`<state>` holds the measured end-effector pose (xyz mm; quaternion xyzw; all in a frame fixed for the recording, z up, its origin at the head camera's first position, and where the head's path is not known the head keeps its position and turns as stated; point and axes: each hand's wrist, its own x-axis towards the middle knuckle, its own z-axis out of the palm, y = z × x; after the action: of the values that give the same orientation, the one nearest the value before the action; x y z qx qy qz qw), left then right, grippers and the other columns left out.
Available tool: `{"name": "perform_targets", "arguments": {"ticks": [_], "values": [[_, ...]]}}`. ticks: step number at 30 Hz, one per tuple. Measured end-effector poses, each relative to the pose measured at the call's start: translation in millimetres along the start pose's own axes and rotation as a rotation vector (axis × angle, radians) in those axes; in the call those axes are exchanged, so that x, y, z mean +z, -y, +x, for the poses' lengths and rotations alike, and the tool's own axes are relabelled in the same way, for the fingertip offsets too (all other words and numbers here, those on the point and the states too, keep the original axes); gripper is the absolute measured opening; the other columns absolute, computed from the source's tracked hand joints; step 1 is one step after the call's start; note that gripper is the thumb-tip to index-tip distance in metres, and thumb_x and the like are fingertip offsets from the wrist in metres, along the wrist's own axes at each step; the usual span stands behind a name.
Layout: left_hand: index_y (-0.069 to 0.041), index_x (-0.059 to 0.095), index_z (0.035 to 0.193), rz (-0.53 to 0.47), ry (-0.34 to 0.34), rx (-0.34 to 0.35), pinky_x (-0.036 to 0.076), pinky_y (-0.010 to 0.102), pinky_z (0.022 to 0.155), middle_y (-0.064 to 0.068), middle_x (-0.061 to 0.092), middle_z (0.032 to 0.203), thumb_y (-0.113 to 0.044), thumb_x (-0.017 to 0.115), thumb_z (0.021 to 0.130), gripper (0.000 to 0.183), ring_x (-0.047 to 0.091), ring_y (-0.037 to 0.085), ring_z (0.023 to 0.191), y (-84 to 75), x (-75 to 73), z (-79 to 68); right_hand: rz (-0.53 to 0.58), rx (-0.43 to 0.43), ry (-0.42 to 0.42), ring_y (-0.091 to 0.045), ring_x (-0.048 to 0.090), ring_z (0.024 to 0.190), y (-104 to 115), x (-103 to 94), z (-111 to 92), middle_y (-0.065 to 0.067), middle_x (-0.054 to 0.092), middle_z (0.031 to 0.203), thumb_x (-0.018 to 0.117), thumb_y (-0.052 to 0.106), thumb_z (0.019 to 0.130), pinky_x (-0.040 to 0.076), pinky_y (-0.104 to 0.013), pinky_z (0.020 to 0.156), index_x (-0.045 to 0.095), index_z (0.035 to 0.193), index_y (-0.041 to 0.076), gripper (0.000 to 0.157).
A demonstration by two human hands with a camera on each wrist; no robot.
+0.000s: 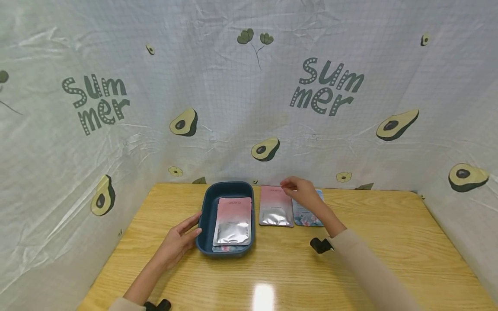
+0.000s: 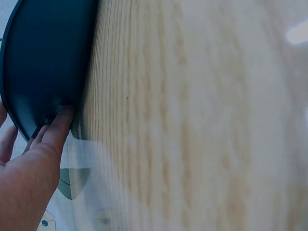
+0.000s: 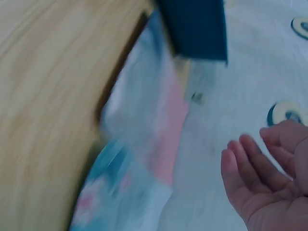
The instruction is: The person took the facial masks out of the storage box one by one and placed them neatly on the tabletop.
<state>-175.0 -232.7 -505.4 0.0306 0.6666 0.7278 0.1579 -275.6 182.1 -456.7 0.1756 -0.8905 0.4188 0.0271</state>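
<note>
A dark blue rectangular bin (image 1: 209,216) stands on the table. Inside it lies a pink-and-silver sachet (image 1: 234,214), with the edge of a floral sachet (image 1: 225,249) showing underneath. My left hand (image 1: 180,242) touches the bin's left side, thumb and fingers extended; the left wrist view shows its fingers against the bin wall (image 2: 45,57). Right of the bin, another pink-and-silver sachet (image 1: 274,203) and a blue floral sachet (image 1: 307,217) lie side by side. Above these two hovers my right hand (image 1: 304,194), its fingers loosely bent and holding nothing, apart from both in the right wrist view.
The wooden table (image 1: 350,276) meets a hanging white cloth (image 1: 229,99) printed with avocados and lettering, just behind the bin and sachets. The cloth also closes in the left and right sides. A black wrist-camera piece (image 1: 320,245) sits under the right forearm.
</note>
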Motion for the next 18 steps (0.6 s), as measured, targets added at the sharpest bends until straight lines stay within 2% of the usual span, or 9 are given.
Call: {"name": "perform_targets", "arguments": {"ticks": [3,6,13,15,18], "values": [[-0.007,0.030,0.160,0.002,-0.003,0.000,0.055,0.033,0.097,0.020,0.027,0.163,-0.011,0.061,0.103,0.065,0.058,0.016,0.124,0.9,0.6,0.0,0.042,-0.028,0.042,-0.025,0.071,0.100,15,13.1,14,-0.010,0.075,0.108,0.068,0.013,0.099,0.059,-0.039,0.086,0.072,0.116,0.002,0.021],[-0.008,0.031,0.160,0.006,-0.007,-0.002,0.055,0.033,0.097,0.019,0.027,0.163,-0.011,0.061,0.103,0.065,0.058,0.016,0.124,0.6,-0.7,-0.5,0.124,-0.033,0.089,-0.026,0.073,0.096,32,28.3,30,-0.012,0.076,0.105,0.067,0.013,0.100,0.060,-0.038,0.084,0.073,0.115,0.000,0.020],[-0.007,0.031,0.160,0.014,-0.009,0.003,0.054,0.034,0.098,0.020,0.028,0.163,-0.012,0.062,0.102,0.066,0.058,0.018,0.125,0.1,-1.7,-1.3,0.408,0.002,0.280,-0.037,0.071,0.104,63,63.1,65,-0.026,0.071,0.113,0.060,0.009,0.103,0.058,-0.046,0.091,0.065,0.125,-0.009,0.029],[-0.007,0.031,0.160,0.012,-0.005,0.004,0.054,0.034,0.098,0.020,0.028,0.163,-0.012,0.062,0.103,0.065,0.058,0.018,0.125,0.3,-1.9,-0.7,0.431,0.030,0.317,-0.037,0.070,0.107,69,72.2,72,-0.024,0.071,0.116,0.062,0.011,0.102,0.057,-0.046,0.093,0.065,0.127,-0.008,0.031],[-0.007,0.030,0.160,0.006,0.004,0.001,0.054,0.034,0.098,0.020,0.027,0.163,-0.011,0.060,0.103,0.065,0.058,0.018,0.125,0.8,-2.8,0.0,0.401,0.059,0.366,-0.034,0.068,0.111,78,85.1,81,-0.018,0.071,0.119,0.065,0.015,0.101,0.056,-0.044,0.095,0.067,0.127,-0.004,0.032]]}}
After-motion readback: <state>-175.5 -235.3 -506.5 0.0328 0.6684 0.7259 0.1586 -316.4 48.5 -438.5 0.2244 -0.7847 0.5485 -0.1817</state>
